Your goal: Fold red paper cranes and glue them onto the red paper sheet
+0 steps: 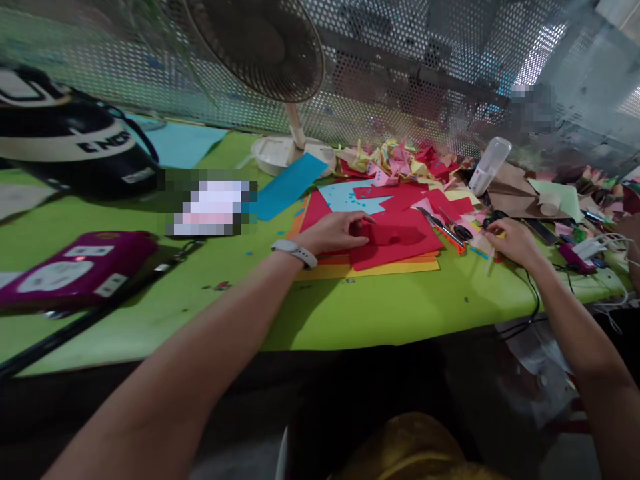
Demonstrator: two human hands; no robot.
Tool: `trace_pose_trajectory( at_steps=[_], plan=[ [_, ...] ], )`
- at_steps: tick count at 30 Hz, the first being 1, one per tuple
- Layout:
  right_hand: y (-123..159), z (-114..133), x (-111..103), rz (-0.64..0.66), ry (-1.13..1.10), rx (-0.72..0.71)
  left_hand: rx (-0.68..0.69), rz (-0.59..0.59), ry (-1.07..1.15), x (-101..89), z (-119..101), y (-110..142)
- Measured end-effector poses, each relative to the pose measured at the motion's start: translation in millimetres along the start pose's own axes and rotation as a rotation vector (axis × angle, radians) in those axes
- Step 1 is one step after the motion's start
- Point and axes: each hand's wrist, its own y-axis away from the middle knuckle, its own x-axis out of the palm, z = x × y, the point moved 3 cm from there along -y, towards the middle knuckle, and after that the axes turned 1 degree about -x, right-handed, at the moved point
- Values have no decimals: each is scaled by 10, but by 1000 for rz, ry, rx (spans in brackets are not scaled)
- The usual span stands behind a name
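Note:
My left hand (334, 231), with a white wristband, pinches a folded piece of red paper (393, 234) that lies on a stack of red, orange and yellow sheets (395, 263) on the green table (350, 313). My right hand (510, 239) rests on the table further right, fingers curled over small things beside black-handled scissors (453, 229); what it holds is not clear. A heap of folded paper shapes (400, 160) lies behind the stack.
A table fan (270, 60) stands at the back on a white base. A blue sheet (287, 187), a dark helmet (65, 140) and a magenta power strip (75, 267) lie left. A clear bottle (489, 165), brown paper (515, 190) and cables (590, 250) crowd the right.

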Motion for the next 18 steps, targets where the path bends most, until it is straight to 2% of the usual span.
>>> trace_pose_trajectory(
  at_steps=[3, 6, 10, 15, 16, 18],
  plan=[
    [-227, 381, 132, 38, -56, -93, 6, 2, 25, -23, 12, 11],
    [-446, 519, 218, 87, -5, -68, 1, 6, 26, -54, 41, 10],
    [-562, 409, 216, 194, 125, -9, -71, -22, -82, -102, 98, -3],
    [-405, 240, 166, 512, 172, -4, -138, -16, -188, -105, 177, -22],
    [-375, 227, 148, 540, 156, -8, -140, -13, -191, -104, 189, -26],
    [-353, 219, 104, 514, 120, -22, -145, -5, -180, -107, 205, -32]
  ],
)
